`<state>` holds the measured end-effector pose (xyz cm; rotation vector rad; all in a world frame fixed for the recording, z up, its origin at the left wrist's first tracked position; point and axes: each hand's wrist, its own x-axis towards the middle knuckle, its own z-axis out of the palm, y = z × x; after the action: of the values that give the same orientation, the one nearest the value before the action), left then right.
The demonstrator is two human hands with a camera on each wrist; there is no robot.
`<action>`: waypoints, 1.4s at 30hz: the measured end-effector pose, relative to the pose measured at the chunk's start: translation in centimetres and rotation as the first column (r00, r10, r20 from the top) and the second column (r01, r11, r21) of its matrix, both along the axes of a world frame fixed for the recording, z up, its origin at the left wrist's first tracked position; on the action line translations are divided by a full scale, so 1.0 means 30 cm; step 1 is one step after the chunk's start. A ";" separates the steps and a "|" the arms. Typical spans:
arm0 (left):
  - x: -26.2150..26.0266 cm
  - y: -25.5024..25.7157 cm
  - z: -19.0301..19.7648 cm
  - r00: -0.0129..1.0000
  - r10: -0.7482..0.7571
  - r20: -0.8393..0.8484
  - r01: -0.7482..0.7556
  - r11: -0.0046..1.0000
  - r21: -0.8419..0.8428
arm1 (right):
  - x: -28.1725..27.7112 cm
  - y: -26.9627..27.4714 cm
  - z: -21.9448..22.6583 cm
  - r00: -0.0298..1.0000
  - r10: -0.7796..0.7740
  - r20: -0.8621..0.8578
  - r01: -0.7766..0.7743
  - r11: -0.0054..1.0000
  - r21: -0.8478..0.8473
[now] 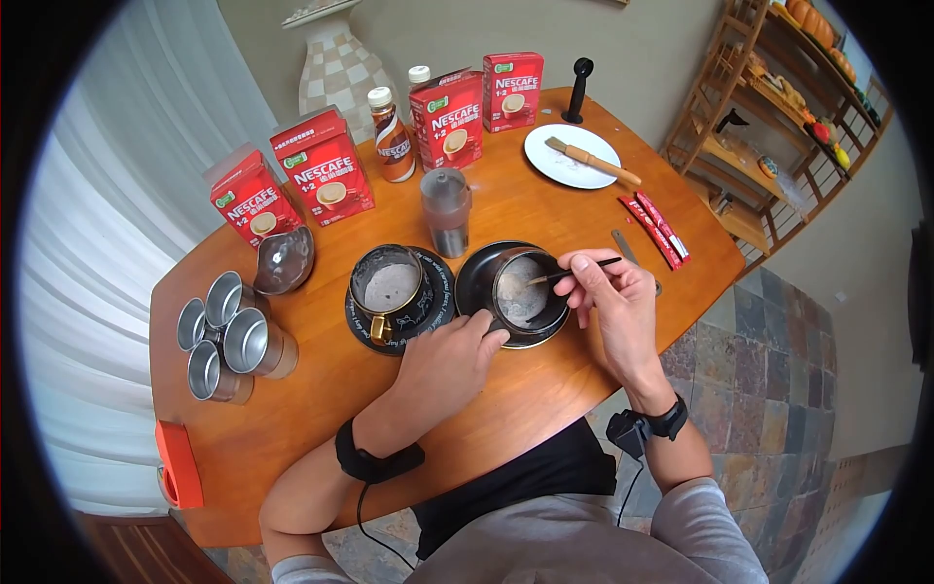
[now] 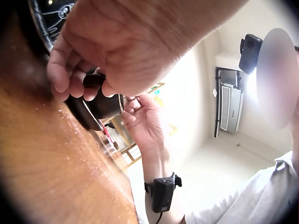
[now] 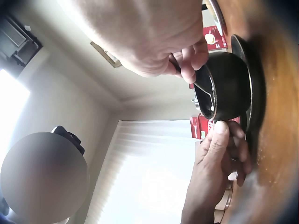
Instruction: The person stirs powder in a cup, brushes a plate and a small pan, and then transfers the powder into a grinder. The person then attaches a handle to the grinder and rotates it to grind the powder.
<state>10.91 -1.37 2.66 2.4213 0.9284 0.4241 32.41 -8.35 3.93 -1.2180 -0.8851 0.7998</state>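
Note:
My left hand point(image 1: 452, 360) grips the handle of a black cup point(image 3: 231, 88). The cup stands on a black saucer point(image 1: 469, 287) and holds a greyish, powdery-looking content. Between thumb and fingers, my right hand point(image 1: 623, 307) pinches a slim dark-handled spoon point(image 1: 548, 278), whose lower end dips into that cup. Just to the left sits a second black cup point(image 1: 361, 302) with a gold handle and similar contents. Its saucer point(image 1: 438, 282) bears white lettering. In the left wrist view, fingers partly cover the gripped handle.
Behind the cups stands a metal shaker point(image 1: 448, 209). Red Nescafe boxes point(image 1: 326, 170) and a bottle point(image 1: 393, 141) line the back. Metal cups point(image 1: 255, 343) cluster left. At right are a white plate point(image 1: 555, 173) with a brush point(image 1: 593, 164), and red sachets point(image 1: 657, 229).

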 end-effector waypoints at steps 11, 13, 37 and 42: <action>0.000 -0.001 0.006 1.000 -0.002 -0.004 0.002 1.000 -0.005 | 0.024 -0.013 0.022 0.999 -0.032 0.008 0.032 0.999 0.035; 0.000 0.000 0.005 1.000 -0.003 -0.005 0.003 1.000 -0.001 | 0.023 -0.013 0.029 0.999 -0.044 0.003 0.044 0.998 0.035; -0.002 0.002 0.002 1.000 -0.009 -0.021 0.009 1.000 -0.004 | -0.058 0.005 0.088 0.995 0.093 -0.041 -0.091 0.995 0.047; -0.001 0.001 0.000 1.000 -0.009 -0.011 0.010 1.000 0.010 | -0.086 0.020 0.080 0.990 0.131 -0.048 -0.128 0.990 0.054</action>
<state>10.87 -1.34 2.67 2.4384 0.9209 0.4140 29.82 -7.74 6.33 -1.0998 -0.9445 0.9037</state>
